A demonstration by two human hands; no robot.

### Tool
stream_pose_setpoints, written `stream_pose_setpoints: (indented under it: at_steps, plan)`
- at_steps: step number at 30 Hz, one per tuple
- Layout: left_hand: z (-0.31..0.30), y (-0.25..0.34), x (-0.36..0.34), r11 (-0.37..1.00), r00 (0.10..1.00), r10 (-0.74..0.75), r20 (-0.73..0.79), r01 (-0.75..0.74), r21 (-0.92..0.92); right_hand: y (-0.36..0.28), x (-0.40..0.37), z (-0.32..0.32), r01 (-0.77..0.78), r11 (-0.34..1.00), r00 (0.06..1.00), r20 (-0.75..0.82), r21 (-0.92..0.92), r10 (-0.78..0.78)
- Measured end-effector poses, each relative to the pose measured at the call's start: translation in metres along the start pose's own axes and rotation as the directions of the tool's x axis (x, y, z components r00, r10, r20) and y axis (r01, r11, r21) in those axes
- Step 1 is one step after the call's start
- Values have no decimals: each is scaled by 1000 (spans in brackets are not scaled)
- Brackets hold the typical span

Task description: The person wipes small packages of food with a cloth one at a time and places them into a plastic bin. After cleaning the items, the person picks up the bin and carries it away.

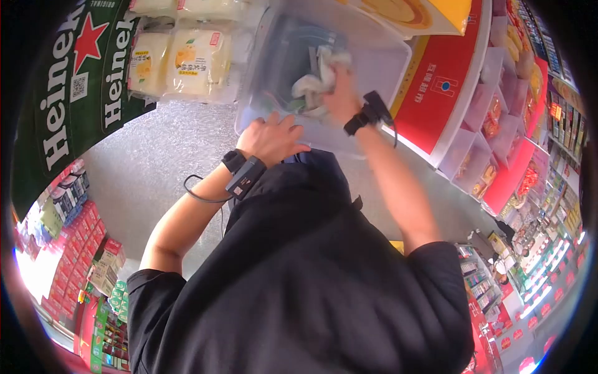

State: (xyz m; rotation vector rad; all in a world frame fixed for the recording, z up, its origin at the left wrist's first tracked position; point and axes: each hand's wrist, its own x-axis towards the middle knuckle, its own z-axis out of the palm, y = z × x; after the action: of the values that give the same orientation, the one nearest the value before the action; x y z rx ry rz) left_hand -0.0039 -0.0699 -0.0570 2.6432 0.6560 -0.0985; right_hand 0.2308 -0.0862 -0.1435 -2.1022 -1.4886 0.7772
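A pale, crumpled cloth (313, 84) lies inside a translucent plastic bin (383, 81) at the top centre. My right hand (341, 96) is in the bin with its fingers closed on the cloth, slightly blurred. My left hand (272, 137) rests at the bin's near edge, fingers spread, with nothing seen in it. Both wrists wear black strapped devices.
Packaged breads (198, 62) sit left of the bin, beside green Heineken boxes (68, 87). A red display panel (439, 81) stands to the right, with clear snack compartments (479, 149) beyond. Yellow packaging (430, 15) is behind the bin. Store shelves line both sides.
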Motion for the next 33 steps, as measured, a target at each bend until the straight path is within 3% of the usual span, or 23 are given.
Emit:
stream_pose_setpoints:
  at_steps: [2,4,7,8,13,14,16,18,19,21,23,26,30,33]
  plan:
    - [0,-1,-1,1000,1000,3,-3,-3,0,-10,29,-21,126,930,991,-5,-346,-136]
    - [-2,1,-3,1000,1000,2,3,-2,-6,-3,52,-33,202,726,978,99,-657,-183]
    - [-3,0,-1,1000,1000,-12,9,12,-7,15,52,-17,212,625,974,110,-751,-199]
    - [-3,1,-2,1000,1000,-19,7,19,-5,19,44,-10,200,591,980,168,-782,-110]
    - [-4,0,0,999,999,-38,-24,37,-9,-7,-24,21,15,815,943,279,-579,181]
    - [-4,0,0,999,999,-39,-17,39,-14,-13,-30,17,54,825,923,344,-563,174]
    - [-3,2,-3,999,999,-31,-13,31,-29,-11,-30,19,-8,955,882,447,-298,147]
    - [0,-1,-2,999,999,-23,-40,21,-30,-12,-22,14,-54,995,864,495,-85,89]
    - [0,-2,0,1000,999,-18,-37,17,-22,-12,-10,11,-23,996,943,328,-85,50]
    - [0,-1,-1,1000,1000,-14,-19,14,-11,-12,19,8,31,996,999,-20,-89,-33]
    - [0,-1,-1,1000,1000,-10,-28,9,-5,-23,55,-15,30,935,997,-62,-354,-55]
    - [-2,-1,-1,1000,999,-1,-33,0,-11,-9,58,-6,144,747,986,27,-649,-167]
    - [-3,0,0,1000,999,-16,-35,15,-5,1,22,9,96,766,987,159,-635,8]
    - [0,-1,0,1000,998,-3,-57,4,10,-33,-16,-4,126,905,900,431,-407,68]
